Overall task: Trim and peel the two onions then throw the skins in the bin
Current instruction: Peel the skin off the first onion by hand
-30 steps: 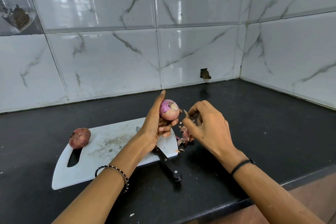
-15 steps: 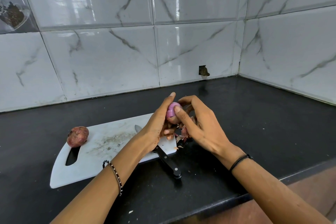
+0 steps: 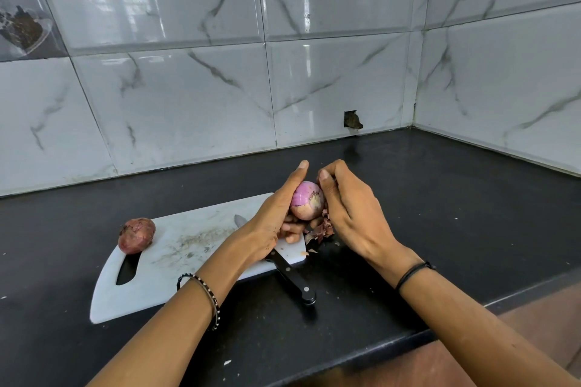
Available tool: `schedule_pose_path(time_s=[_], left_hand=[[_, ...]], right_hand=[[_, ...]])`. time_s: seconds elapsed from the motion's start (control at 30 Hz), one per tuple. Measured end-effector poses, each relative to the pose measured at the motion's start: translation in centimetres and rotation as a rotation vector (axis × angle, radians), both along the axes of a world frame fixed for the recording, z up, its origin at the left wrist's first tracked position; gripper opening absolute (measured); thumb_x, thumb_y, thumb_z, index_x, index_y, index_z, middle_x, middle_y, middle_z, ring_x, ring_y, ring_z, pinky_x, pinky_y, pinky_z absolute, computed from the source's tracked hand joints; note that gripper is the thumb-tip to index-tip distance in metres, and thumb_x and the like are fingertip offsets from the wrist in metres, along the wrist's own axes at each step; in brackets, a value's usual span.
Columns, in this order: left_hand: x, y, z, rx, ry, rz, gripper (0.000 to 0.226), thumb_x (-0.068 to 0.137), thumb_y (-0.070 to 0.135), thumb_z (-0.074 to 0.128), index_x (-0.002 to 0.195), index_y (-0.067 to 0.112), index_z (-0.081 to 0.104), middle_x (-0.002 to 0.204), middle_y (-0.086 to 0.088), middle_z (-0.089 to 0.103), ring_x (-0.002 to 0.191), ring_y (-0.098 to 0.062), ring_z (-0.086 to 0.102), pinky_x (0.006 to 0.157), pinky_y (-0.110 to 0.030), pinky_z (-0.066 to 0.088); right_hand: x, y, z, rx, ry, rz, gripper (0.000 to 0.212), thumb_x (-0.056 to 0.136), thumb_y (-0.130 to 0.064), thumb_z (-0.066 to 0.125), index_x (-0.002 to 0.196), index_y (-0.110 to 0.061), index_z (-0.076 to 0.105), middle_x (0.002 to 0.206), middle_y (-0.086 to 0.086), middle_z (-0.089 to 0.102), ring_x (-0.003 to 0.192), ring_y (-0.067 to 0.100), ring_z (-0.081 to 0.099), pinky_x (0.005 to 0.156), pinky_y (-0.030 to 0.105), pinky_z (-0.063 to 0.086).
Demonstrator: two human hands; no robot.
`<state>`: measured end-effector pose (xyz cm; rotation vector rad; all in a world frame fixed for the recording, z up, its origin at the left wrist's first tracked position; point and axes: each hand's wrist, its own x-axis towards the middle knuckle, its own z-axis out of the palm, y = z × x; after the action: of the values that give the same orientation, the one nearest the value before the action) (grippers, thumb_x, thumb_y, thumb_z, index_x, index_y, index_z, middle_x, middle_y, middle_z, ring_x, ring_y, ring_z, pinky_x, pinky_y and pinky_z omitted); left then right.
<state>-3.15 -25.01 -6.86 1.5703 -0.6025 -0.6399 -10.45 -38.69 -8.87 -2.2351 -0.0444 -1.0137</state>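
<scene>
L fingers [image 3: 292, 231] curl under the held onion [image 3: 306, 199], index straight up its left flank. L hand [image 3: 270, 217] grips it, raised over the near-right end of the cutting board [image 3: 151, 289]. R thumb tip sits on the bulb's top right, and the R fingers [image 3: 338, 173] curl in behind. R hand [image 3: 352, 217] is closed tight against the bulb. Prob. pinching a flap of skin, but the pinch point is hidden behind the onion, so can't confirm. Onion: upper part bare purple, lower part w/ pale brownish layer on.

Outward: skins [image 3: 320, 231] in a loose heap just beside the board's right edge, on the black counter [image 3: 440, 198]. Knife [image 3: 294, 284] lies under the L wrist, blade on board, handle pointing toward the counter's front edge. Second onion [image 3: 136, 235] is unpeeled at the board's far-left end, well apart from the hands. Bin not in view.

Risks (my judgement):
- Dry skin tears into bits that scatter on the counter, leaving more to gather.
- Bulb slips from L grip if R pulls hard.
- Knife handle sits near the L forearm — a nudge could sweep it off.
- Second onion is round and could roll if the board is bumped.
</scene>
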Motion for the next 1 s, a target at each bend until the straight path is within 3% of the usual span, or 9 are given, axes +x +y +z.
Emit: schedule_pose_path(time_s=[0.17, 0.27, 0.4, 0.57, 0.63, 0.7, 0.77, 0.9, 1.0], left_hand=[[0.4, 0.0, -0.2, -0.028, -0.003, -0.015, 0.078, 0.087, 0.082, 0.041, 0.08, 0.008, 0.065, 0.063, -0.011, 0.053, 0.045, -0.012, 0.024, 0.041, -0.022, 0.032], [0.3, -0.1, -0.3, -0.027, -0.036, 0.003, 0.079, 0.087, 0.083, 0.04, 0.078, 0.007, 0.062, 0.064, -0.012, 0.044, 0.045, -0.012, 0.023, 0.042, -0.023, 0.031], [-0.2, -0.3, -0.2, -0.028, -0.083, 0.045, 0.076, 0.09, 0.081, 0.034, 0.066, 0.015, 0.064, 0.057, -0.006, 0.037, 0.045, -0.013, 0.023, 0.047, -0.027, 0.025], [-0.7, -0.7, -0.2, 0.028, -0.125, 0.146, 0.073, 0.097, 0.075, 0.025, 0.062, 0.015, 0.046, 0.046, 0.002, 0.042, 0.041, -0.011, 0.03, 0.044, -0.023, 0.023], [-0.5, -0.9, -0.4, 0.044, -0.15, 0.195, 0.059, 0.103, 0.061, 0.032, 0.071, 0.014, 0.047, 0.056, -0.006, 0.046, 0.052, -0.02, 0.039, 0.052, -0.028, 0.03], [-0.4, -0.8, -0.5, 0.052, -0.165, 0.205, 0.044, 0.091, 0.055, 0.039, 0.084, 0.014, 0.053, 0.079, -0.011, 0.051, 0.073, -0.026, 0.043, 0.062, -0.037, 0.033], [-0.4, -0.7, -0.5, 0.054, -0.18, 0.213, 0.04, 0.086, 0.051, 0.038, 0.083, 0.013, 0.051, 0.075, -0.012, 0.048, 0.067, -0.025, 0.043, 0.058, -0.036, 0.032], [-0.4, -0.5, -0.4, 0.047, -0.259, 0.21, 0.046, 0.108, 0.029, 0.032, 0.066, 0.012, 0.045, 0.045, 0.003, 0.041, 0.043, -0.011, 0.032, 0.045, -0.024, 0.025], [-0.3, -0.4, -0.5, 0.052, -0.25, 0.214, 0.053, 0.11, 0.034, 0.024, 0.066, 0.012, 0.044, 0.04, 0.006, 0.037, 0.039, -0.009, 0.028, 0.04, -0.021, 0.025]], right_hand=[[-0.3, -0.1, 0.4, 0.079, -0.075, -0.126, 0.051, 0.107, -0.054, 0.033, 0.076, -0.015, 0.045, 0.064, 0.002, 0.054, 0.059, 0.023, 0.052, 0.061, 0.051, 0.049], [-0.3, 0.2, 0.5, 0.114, -0.112, -0.079, 0.055, 0.108, -0.052, 0.035, 0.072, -0.013, 0.048, 0.063, 0.003, 0.052, 0.059, 0.023, 0.051, 0.061, 0.05, 0.048], [-0.4, 0.6, 1.3, 0.261, -0.094, 0.042, 0.047, 0.11, -0.045, 0.032, 0.096, -0.015, 0.065, 0.091, 0.001, 0.068, 0.088, 0.014, 0.065, 0.082, 0.035, 0.052], [0.0, 3.2, 2.3, 0.344, 0.114, 0.174, 0.056, 0.103, -0.065, 0.024, 0.113, -0.018, 0.054, 0.101, 0.006, 0.068, 0.095, 0.018, 0.066, 0.087, 0.038, 0.055], [0.7, 4.9, 2.2, 0.282, 0.17, 0.146, 0.069, 0.097, -0.077, 0.016, 0.128, -0.024, 0.048, 0.116, 0.005, 0.065, 0.111, 0.02, 0.061, 0.098, 0.047, 0.05], [1.4, 5.9, 2.1, 0.241, 0.188, 0.104, 0.082, 0.091, -0.082, 0.009, 0.139, -0.024, 0.044, 0.131, 0.006, 0.059, 0.125, 0.024, 0.052, 0.108, 0.05, 0.041], [1.9, 6.2, 2.3, 0.249, 0.188, 0.08, 0.079, 0.093, -0.079, 0.009, 0.133, -0.023, 0.048, 0.129, 0.002, 0.06, 0.124, 0.023, 0.051, 0.109, 0.049, 0.038], [2.0, 6.2, 3.0, 0.299, 0.225, 0.064, 0.065, 0.099, -0.073, 0.013, 0.104, -0.025, 0.056, 0.108, -0.006, 0.063, 0.11, 0.017, 0.057, 0.108, 0.047, 0.039], [2.1, 6.1, 3.4, 0.391, 0.291, 0.076, 0.06, 0.092, -0.083, 0.011, 0.089, -0.038, 0.051, 0.1, -0.009, 0.063, 0.105, 0.019, 0.061, 0.106, 0.049, 0.042]])
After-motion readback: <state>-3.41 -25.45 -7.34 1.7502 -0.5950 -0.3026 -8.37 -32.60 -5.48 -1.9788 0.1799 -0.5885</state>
